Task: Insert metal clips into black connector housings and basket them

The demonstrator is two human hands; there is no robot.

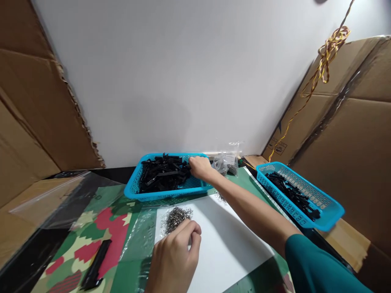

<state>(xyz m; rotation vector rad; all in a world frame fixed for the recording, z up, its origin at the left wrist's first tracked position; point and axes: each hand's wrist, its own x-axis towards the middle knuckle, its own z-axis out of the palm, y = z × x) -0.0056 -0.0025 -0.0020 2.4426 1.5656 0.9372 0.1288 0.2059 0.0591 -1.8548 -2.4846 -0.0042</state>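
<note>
My right hand reaches into the right side of a blue plastic basket, its fingers curled at the edge of a heap of black plastic parts. Whatever those fingers grip, if anything, is hidden. My left hand is closed, thumb against the curled fingers, over a white sheet. I cannot make out what is in it. Just beyond its knuckles lies a pile of tiny metal pieces, like small springs or pins. A smaller scatter of these pieces lies under my right forearm.
A second blue basket holding thin black parts stands at the right. Clear bags of small pieces sit behind. A black clip-like part lies at left on camouflage cloth. Cardboard and a white wall enclose the table.
</note>
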